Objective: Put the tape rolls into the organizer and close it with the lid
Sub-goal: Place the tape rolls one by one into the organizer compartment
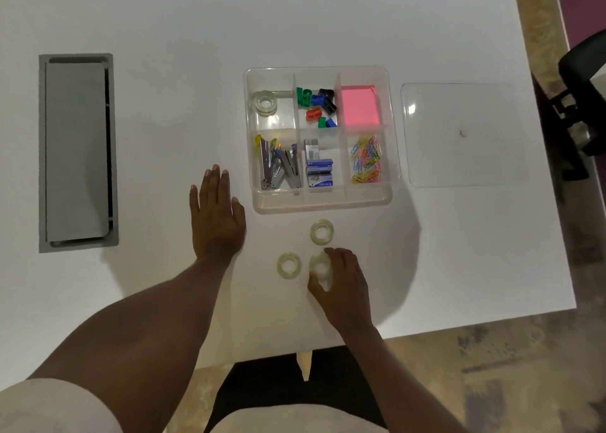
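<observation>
Right hand (341, 278) curls its fingers around the nearest tape roll (319, 265) at the table's front. Organizer (323, 203) lies straight ahead; its back-left compartment holds one roll (265, 103). Left hand (218, 216) rests flat, open.

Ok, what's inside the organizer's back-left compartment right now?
One clear tape roll lies flat in that compartment of the organizer. Nothing else shows there; whatever might sit beneath the roll is covered.

I saw a smooth, matt white desk (164, 22), a glossy clear plastic organizer (323, 204) and lid (465, 157), translucent glossy tape rolls (322, 232), and shiny metal staplers (278, 167).
</observation>
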